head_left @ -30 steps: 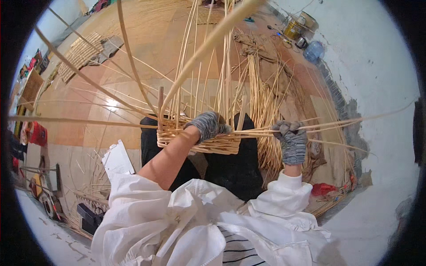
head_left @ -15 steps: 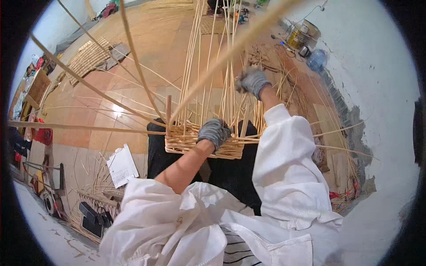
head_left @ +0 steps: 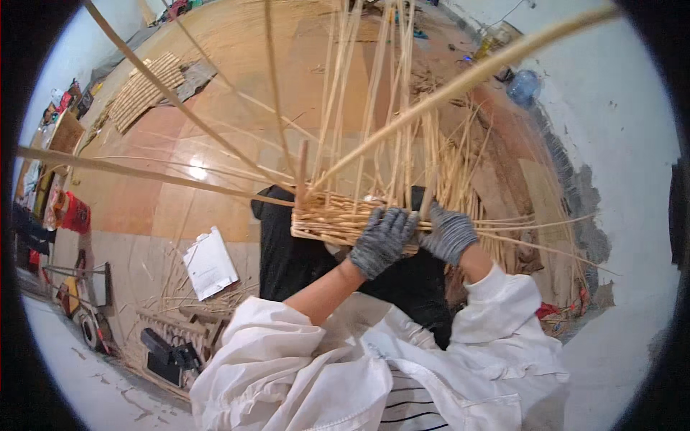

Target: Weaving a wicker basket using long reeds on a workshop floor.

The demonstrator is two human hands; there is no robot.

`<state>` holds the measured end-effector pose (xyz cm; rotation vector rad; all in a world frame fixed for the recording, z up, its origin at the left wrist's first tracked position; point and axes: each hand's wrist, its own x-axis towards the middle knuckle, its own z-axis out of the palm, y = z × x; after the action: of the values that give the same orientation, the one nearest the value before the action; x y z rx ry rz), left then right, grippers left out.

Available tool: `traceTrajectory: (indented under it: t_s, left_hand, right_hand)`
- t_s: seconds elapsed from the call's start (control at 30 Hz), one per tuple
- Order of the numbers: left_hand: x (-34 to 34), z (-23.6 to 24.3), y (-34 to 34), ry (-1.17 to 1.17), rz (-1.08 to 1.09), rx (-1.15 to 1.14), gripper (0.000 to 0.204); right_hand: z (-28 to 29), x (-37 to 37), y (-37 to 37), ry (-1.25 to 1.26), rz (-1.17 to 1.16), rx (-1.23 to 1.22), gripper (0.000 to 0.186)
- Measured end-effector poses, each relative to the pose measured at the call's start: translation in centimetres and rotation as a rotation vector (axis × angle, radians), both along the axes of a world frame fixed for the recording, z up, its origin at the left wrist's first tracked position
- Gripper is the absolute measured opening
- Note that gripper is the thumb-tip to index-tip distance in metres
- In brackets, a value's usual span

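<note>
A half-woven wicker basket [head_left: 330, 219] rests across my knees, its low wall made of stacked pale rods. Over the right part of the near wall lies my left hand [head_left: 384, 242] in a grey knit glove, its fingers closed on the weave. At the basket's right end is my right hand [head_left: 451, 233], also gloved, with fingers bent inward; what lies inside them is hidden. Long thin stakes [head_left: 381, 86] rise from the weave. Thicker rods [head_left: 467, 86] fan out from the left corner, beside a short upright peg [head_left: 301, 165].
Loose rods [head_left: 460, 165] lie on the right near the wall. A white sheet [head_left: 210, 263] is on the floor at left, above a black device [head_left: 164, 355]. A bundled slat mat [head_left: 147, 90], a red bag [head_left: 75, 213] and a blue water bottle [head_left: 525, 87] stand farther off.
My right hand has come down from among the raised stakes to the basket's right end. My left hand has shifted right along the near wall. The basket and rods sit farther right in view.
</note>
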<state>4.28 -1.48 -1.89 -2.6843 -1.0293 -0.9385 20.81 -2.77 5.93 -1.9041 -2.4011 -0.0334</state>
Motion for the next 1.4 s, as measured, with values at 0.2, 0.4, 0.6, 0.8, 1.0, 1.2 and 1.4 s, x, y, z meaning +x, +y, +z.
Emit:
traceTrajectory:
  t_s: [0.2, 0.4, 0.6, 0.8, 1.0, 1.2, 1.4]
  left_hand:
    - [-8.1, 6.0, -0.5, -1.837, -0.094, -0.879, 0.029]
    - [-14.2, -1.1, 10.5, -1.521, -0.300, -1.379, 0.036]
    - [-9.6, 5.0, 13.9, -1.423, -0.442, -1.367, 0.056]
    - [-6.2, 6.9, 12.2, -1.568, -0.288, -1.274, 0.052]
    - [-6.8, 4.9, 9.5, -1.896, -0.318, -1.057, 0.045]
    - [-7.9, 7.0, 8.9, -1.816, -0.487, -1.030, 0.040]
    - [-12.4, 11.1, 10.7, -1.654, -0.538, -1.071, 0.031]
  right_hand:
    - [-0.7, 1.5, 1.0, 0.144, -0.463, -0.238, 0.050]
    - [-1.8, -1.6, 2.9, 0.007, -0.507, 0.213, 0.036]
    - [6.7, 2.8, 7.5, -0.081, -0.495, 0.247, 0.044]
    - [10.9, 4.0, 7.7, -0.147, -0.543, 0.023, 0.046]
    - [6.9, 2.1, 3.6, -0.015, -0.600, 0.289, 0.040]
    - [6.7, 2.1, 3.4, 0.050, -0.579, 0.371, 0.037]
    - [13.0, -1.2, 1.6, -0.154, -0.422, 0.369, 0.030]
